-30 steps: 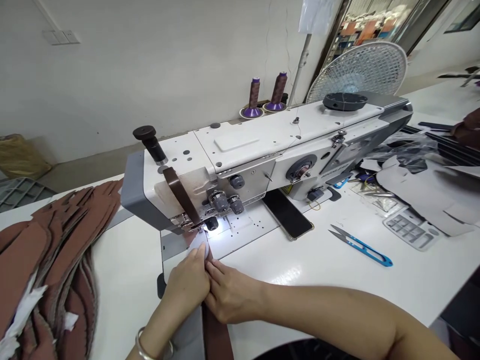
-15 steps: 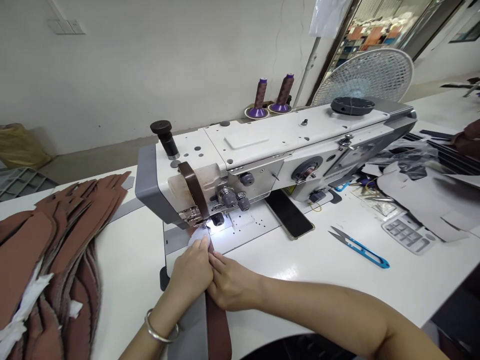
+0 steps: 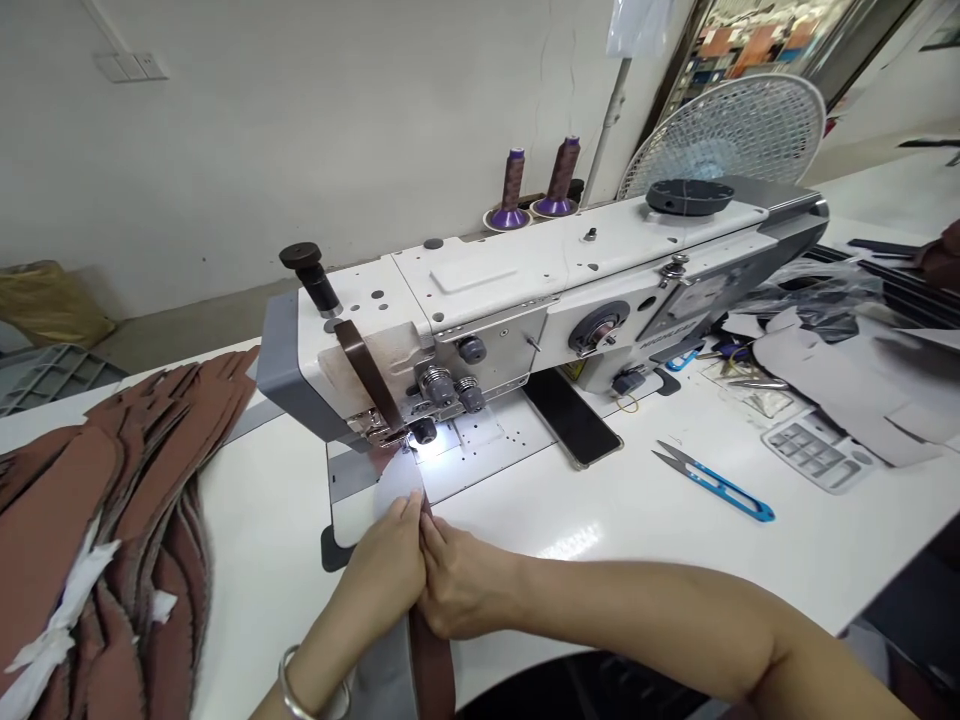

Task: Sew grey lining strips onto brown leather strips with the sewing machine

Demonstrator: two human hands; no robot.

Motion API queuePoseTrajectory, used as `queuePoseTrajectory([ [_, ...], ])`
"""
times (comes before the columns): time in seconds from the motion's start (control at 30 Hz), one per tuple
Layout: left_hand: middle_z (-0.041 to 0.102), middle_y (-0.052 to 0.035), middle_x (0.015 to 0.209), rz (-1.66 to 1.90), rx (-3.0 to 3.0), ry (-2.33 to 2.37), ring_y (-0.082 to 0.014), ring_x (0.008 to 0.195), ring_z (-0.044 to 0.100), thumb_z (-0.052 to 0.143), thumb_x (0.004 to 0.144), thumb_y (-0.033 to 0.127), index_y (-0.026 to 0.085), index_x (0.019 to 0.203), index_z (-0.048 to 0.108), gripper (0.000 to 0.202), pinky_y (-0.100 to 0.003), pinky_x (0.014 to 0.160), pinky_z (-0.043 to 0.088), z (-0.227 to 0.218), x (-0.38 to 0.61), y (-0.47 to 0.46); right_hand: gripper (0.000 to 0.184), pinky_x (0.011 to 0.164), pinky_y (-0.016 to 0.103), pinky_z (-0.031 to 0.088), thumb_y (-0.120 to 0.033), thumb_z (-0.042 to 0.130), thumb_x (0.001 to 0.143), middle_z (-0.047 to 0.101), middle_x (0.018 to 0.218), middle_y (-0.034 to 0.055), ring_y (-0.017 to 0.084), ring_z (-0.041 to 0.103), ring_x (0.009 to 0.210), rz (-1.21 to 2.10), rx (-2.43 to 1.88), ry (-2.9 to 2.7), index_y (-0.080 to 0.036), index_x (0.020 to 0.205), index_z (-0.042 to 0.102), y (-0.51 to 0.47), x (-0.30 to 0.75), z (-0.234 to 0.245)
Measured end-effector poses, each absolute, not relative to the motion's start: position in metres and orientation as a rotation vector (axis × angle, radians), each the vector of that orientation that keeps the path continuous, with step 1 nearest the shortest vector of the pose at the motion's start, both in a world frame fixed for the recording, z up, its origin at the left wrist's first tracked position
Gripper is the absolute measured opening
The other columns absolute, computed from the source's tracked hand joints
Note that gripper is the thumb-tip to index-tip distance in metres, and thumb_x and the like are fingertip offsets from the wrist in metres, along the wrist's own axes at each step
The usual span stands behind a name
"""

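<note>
Under the lit needle of a white-and-grey sewing machine (image 3: 480,290) lies the front end of a long reddish-brown strip (image 3: 433,665) with a pale grey lining piece (image 3: 397,482) alongside. My left hand (image 3: 390,560) is closed on the pale piece at the strip's left edge, just in front of the presser foot. Close against it, my right hand (image 3: 466,580) pinches the brown strip, thumb and fingers together. The strip's tail hangs down toward me between my forearms. The fingertips partly cover where the layers meet.
Stacked brown cut pieces (image 3: 157,470) lie at left, tied with white cloth. A phone (image 3: 574,418) and blue thread snips (image 3: 716,480) rest right of the needle. Beyond are grey scraps (image 3: 832,385), two thread cones (image 3: 562,180) and a fan (image 3: 724,140).
Both hands have drawn slightly back from the needle toward me, so more of the pale lining shows ahead of the fingers. My view has shifted a little; both hands keep their hold.
</note>
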State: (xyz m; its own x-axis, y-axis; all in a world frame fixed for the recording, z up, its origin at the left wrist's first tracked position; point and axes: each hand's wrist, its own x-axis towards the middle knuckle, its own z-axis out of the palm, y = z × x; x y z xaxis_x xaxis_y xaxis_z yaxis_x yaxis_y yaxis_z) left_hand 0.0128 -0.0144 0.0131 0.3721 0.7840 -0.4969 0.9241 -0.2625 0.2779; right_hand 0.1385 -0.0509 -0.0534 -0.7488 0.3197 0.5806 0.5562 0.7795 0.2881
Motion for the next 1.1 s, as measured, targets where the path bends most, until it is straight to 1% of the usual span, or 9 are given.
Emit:
queuePoseTrajectory([
  [0.17,0.055,-0.0152,0.135,-0.239,2.082,1.456,-0.0208,0.120,0.056,0.031,0.085,0.006,0.009,0.144,0.039,0.060,-0.030,0.102,0.041,0.011,0.013,-0.007,0.017,0.069,0.056,0.052,-0.014,0.054,0.075,0.069,0.077,0.0252,0.040,0.068,0.078,-0.626,-0.655,-2.490,-0.005,0.078,0.068,-0.044,0.138,-0.056],
  [0.27,0.057,-0.0162,0.129,-0.222,2.084,1.459,-0.0217,0.116,0.057,0.030,0.085,0.007,0.007,0.143,0.038,0.059,-0.031,0.100,0.042,0.012,0.014,-0.002,0.017,0.073,0.058,0.052,-0.014,0.054,0.075,0.069,0.076,0.0237,0.039,0.068,0.078,-0.637,-0.673,-2.466,-0.006,0.077,0.068,-0.040,0.137,-0.056],
  [0.43,0.055,-0.0165,0.129,-0.224,2.089,1.461,-0.0211,0.119,0.054,0.029,0.086,0.006,0.004,0.144,0.036,0.059,-0.030,0.103,0.039,0.015,0.014,0.002,0.021,0.078,0.059,0.051,-0.014,0.052,0.076,0.070,0.081,0.0263,0.038,0.068,0.081,-0.692,-0.701,-2.417,-0.003,0.081,0.070,-0.036,0.137,-0.056],
  [0.53,0.057,-0.0167,0.124,-0.204,2.106,1.453,-0.0218,0.115,0.056,0.027,0.087,0.007,0.004,0.143,0.037,0.057,-0.031,0.101,0.041,0.013,0.013,0.002,0.023,0.079,0.059,0.051,-0.013,0.051,0.075,0.070,0.084,0.0275,0.038,0.068,0.083,-0.711,-0.721,-2.395,-0.002,0.082,0.070,-0.037,0.136,-0.056],
  [0.67,0.058,-0.0168,0.119,-0.181,2.128,1.446,-0.0226,0.110,0.057,0.027,0.087,0.008,0.003,0.142,0.038,0.056,-0.034,0.098,0.043,0.009,0.011,0.002,0.024,0.078,0.060,0.052,-0.013,0.049,0.075,0.070,0.080,0.0265,0.037,0.068,0.080,-0.728,-0.718,-2.373,-0.004,0.081,0.070,-0.038,0.133,-0.059],
  [0.73,0.057,-0.0170,0.119,-0.175,2.138,1.443,-0.0225,0.110,0.057,0.027,0.087,0.007,0.003,0.142,0.038,0.056,-0.034,0.098,0.043,0.008,0.011,0.002,0.024,0.078,0.059,0.052,-0.014,0.050,0.076,0.069,0.081,0.0283,0.038,0.068,0.081,-0.719,-0.723,-2.382,-0.002,0.083,0.069,-0.038,0.133,-0.060],
  [0.9,0.058,-0.0154,0.120,-0.187,2.121,1.457,-0.0210,0.110,0.057,0.028,0.086,0.005,0.007,0.139,0.040,0.055,-0.033,0.097,0.043,0.010,0.012,0.006,0.023,0.076,0.058,0.053,-0.014,0.052,0.077,0.068,0.083,0.0323,0.040,0.068,0.082,-0.703,-0.726,-2.430,0.003,0.085,0.067,-0.036,0.133,-0.061],
  [1.0,0.059,-0.0127,0.117,-0.205,2.118,1.477,-0.0193,0.111,0.057,0.030,0.083,0.002,0.010,0.138,0.041,0.057,-0.030,0.098,0.042,0.014,0.015,0.008,0.025,0.077,0.058,0.053,-0.013,0.050,0.078,0.068,0.084,0.0326,0.040,0.069,0.082,-0.689,-0.726,-2.448,0.003,0.086,0.066,-0.036,0.133,-0.061],
  [1.1,0.060,-0.0124,0.115,-0.215,2.141,1.491,-0.0187,0.107,0.058,0.030,0.083,0.002,0.010,0.133,0.046,0.053,-0.028,0.095,0.043,0.017,0.016,0.008,0.025,0.076,0.058,0.053,-0.012,0.048,0.076,0.068,0.081,0.0315,0.040,0.069,0.079,-0.691,-0.723,-2.393,0.003,0.084,0.066,-0.039,0.132,-0.059],
])
